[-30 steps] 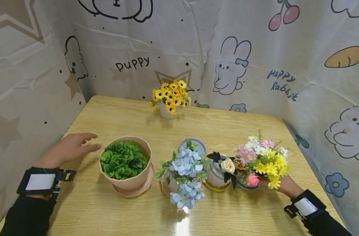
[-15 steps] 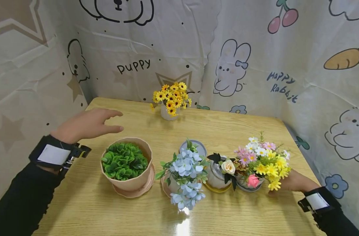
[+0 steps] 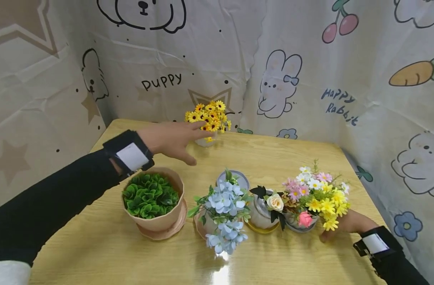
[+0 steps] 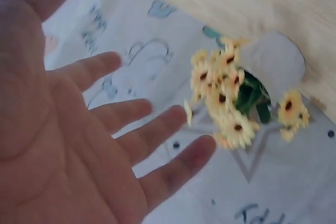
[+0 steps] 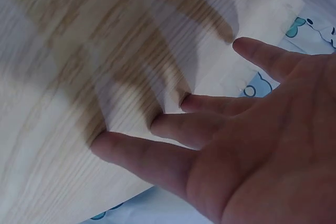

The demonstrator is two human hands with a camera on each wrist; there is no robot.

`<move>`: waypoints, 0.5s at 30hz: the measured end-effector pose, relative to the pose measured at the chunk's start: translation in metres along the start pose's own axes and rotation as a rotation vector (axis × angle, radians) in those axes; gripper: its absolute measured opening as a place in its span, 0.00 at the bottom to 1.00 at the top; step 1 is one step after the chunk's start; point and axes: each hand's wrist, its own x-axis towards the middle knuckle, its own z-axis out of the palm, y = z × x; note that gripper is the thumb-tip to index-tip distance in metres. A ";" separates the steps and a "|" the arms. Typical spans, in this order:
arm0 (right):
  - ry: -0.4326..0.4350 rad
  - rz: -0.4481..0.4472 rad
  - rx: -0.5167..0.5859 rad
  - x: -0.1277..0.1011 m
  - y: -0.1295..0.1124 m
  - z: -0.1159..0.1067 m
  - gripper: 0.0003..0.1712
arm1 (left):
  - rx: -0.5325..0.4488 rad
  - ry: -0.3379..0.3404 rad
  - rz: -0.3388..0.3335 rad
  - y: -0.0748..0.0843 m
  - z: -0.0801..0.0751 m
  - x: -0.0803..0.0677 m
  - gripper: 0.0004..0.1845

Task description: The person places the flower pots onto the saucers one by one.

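A small white vase (image 3: 204,140) of yellow daisies (image 3: 209,114) stands at the table's far edge. My left hand (image 3: 183,138) stretches out to it with straight, spread fingers whose tips reach the blossoms; contact is unclear. In the left wrist view the bare palm (image 4: 105,145) faces the daisies (image 4: 231,103) and holds nothing. My right hand (image 3: 343,223) lies low on the table at the right, half hidden behind a mixed pink, white and yellow bouquet (image 3: 318,192). In the right wrist view its fingers (image 5: 184,129) are spread over the wood, holding nothing.
Along the front of the wooden table (image 3: 281,154) stand a peach pot of green leaves (image 3: 151,196), a pot of pale blue flowers (image 3: 224,206) and a glass vase with a cream rose (image 3: 265,209). Cartoon-printed cloth walls (image 3: 309,59) close in the back and sides.
My left hand rose from the table beside the green pot and swept forward and right to the yellow daisies. My right hand stayed by the bouquet, shifting slightly.
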 end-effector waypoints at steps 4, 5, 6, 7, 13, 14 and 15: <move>0.005 0.005 -0.021 -0.001 -0.003 0.002 0.47 | 0.042 -0.039 0.074 0.014 0.004 0.029 0.56; 0.011 0.009 -0.025 -0.001 -0.003 0.003 0.48 | 0.057 -0.044 0.099 0.016 0.006 0.036 0.57; 0.014 0.022 -0.028 -0.001 -0.004 0.003 0.49 | 0.069 -0.048 0.122 0.018 0.008 0.042 0.58; 0.015 0.035 -0.030 -0.001 -0.005 0.003 0.49 | 0.086 -0.056 0.142 0.021 0.009 0.048 0.59; 0.024 0.054 -0.028 0.001 -0.007 0.003 0.49 | 0.141 -0.111 0.214 0.032 0.021 0.078 0.61; 0.031 0.044 -0.021 0.001 -0.007 0.004 0.49 | 0.146 -0.124 0.218 0.033 0.023 0.082 0.61; 0.036 0.035 -0.011 0.001 -0.007 0.004 0.50 | 0.157 -0.134 0.221 0.034 0.025 0.086 0.61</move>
